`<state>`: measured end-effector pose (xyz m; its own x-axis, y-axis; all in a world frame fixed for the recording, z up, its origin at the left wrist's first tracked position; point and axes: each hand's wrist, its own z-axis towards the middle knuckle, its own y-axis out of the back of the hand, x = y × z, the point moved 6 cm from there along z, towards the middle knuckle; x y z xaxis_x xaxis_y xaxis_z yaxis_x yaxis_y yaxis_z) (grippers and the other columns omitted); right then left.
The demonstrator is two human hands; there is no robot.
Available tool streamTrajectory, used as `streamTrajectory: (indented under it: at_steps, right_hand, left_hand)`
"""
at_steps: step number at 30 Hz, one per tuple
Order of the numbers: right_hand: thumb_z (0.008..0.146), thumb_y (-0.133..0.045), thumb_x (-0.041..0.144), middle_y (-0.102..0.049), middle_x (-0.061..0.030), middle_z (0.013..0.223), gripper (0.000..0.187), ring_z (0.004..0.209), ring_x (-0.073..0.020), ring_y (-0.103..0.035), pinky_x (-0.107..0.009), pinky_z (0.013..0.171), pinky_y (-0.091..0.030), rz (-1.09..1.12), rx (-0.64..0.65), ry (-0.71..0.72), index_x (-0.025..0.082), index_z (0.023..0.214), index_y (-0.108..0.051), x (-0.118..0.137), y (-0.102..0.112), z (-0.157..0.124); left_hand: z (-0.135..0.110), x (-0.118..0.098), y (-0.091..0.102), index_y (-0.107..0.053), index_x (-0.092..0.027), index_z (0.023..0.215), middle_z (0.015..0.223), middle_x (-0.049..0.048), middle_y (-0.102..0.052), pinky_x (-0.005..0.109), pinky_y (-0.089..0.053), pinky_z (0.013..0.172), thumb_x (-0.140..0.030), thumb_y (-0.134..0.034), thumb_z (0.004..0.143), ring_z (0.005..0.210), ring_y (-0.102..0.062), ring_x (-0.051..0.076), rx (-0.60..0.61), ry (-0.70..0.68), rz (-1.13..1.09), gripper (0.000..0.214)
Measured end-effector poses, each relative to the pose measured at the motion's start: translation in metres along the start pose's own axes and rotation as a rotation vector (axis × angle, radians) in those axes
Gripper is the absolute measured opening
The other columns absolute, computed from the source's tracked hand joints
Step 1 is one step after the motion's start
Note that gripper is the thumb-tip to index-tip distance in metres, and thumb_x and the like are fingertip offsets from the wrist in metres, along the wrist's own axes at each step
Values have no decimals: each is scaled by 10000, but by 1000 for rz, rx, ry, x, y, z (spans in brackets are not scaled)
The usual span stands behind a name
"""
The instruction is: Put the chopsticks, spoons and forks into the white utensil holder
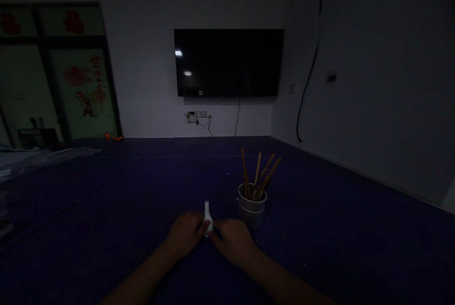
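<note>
A white soup spoon is low in the middle of the view, its narrow handle pointing away from me and its bowl toward me. My left hand grips the spoon from the left, thumb across the bowl. From the right, my right hand pinches the spoon's bowl, with the thumb near its lower edge. Some of the fingers are hidden beneath or behind the hands. Just beyond my right hand stands a grey holder with several wooden chopsticks leaning in it.
The dark blue surface reaches to the walls. Crumpled clear plastic sheeting lies at left, with small orange items by the door. A black television hangs on the far wall; a black cable runs down the right wall. The room is dim.
</note>
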<state>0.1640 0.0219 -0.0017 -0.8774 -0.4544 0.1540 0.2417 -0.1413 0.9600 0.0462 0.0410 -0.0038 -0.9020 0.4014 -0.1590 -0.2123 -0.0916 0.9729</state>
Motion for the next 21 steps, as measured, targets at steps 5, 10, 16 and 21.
streamTrajectory:
  at_steps: [5, 10, 16, 21]
  right_hand:
    - [904, -415, 397, -717, -88, 909, 337, 839, -220, -666, -267, 686, -418, 8, -7, 8, 207, 958, -689, 2, 2, -1]
    - [908, -409, 400, -716, -95, 925, 346, 848, -220, -666, -267, 694, -422, -4, 13, -3, 204, 961, -689, 2, 2, 0]
    - [911, -410, 399, -715, -91, 921, 342, 840, -221, -669, -264, 678, -426, -13, 17, -4, 204, 965, -685, 1, 1, 0]
    - [916, -402, 409, -713, -87, 921, 352, 849, -222, -667, -267, 691, -426, -8, 12, 6, 203, 971, -682, 1, 2, -1]
  left_hand:
    - [-1, 0, 1, -620, -170, 856, 883, 86, -675, 289, -410, 752, -387, -262, 949, 841, -620, 200, -8, -1, -11, 430]
    - [0, 0, 0, -626, -170, 862, 899, 89, -676, 287, -413, 751, -387, -277, 945, 856, -618, 203, -6, 7, -2, 419]
    - [1, 2, -1, -626, -176, 861, 876, 82, -678, 279, -414, 748, -388, -282, 944, 843, -619, 197, -4, -2, -5, 413]
    - [2, 2, -3, -621, -175, 856, 893, 87, -678, 285, -416, 756, -386, -265, 948, 860, -615, 201, -10, -16, 9, 424]
